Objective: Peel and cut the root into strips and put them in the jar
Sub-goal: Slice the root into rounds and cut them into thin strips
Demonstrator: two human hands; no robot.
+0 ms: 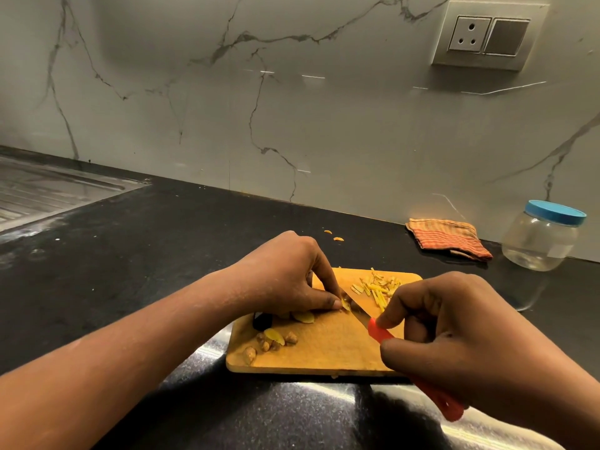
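On the wooden cutting board (328, 349) my left hand (289, 280) pinches a yellow slice of root (345, 304) against the board. My right hand (454, 329) grips the red handle of a knife (383, 334), and its blade lies right beside the pinched slice. A pile of cut yellow strips (376, 287) sits at the board's far right. More peeled slices (303, 317) lie under my left hand, and brown peel scraps (272, 344) are at the board's near left. The clear jar (540, 237) with a blue lid stands shut at the far right.
A folded orange checked cloth (449, 238) lies by the wall, left of the jar. Two small yellow bits (334, 236) lie on the black counter (146, 254) behind the board. A steel sink drainboard (42, 193) is at the far left. A wall socket (487, 35) is above.
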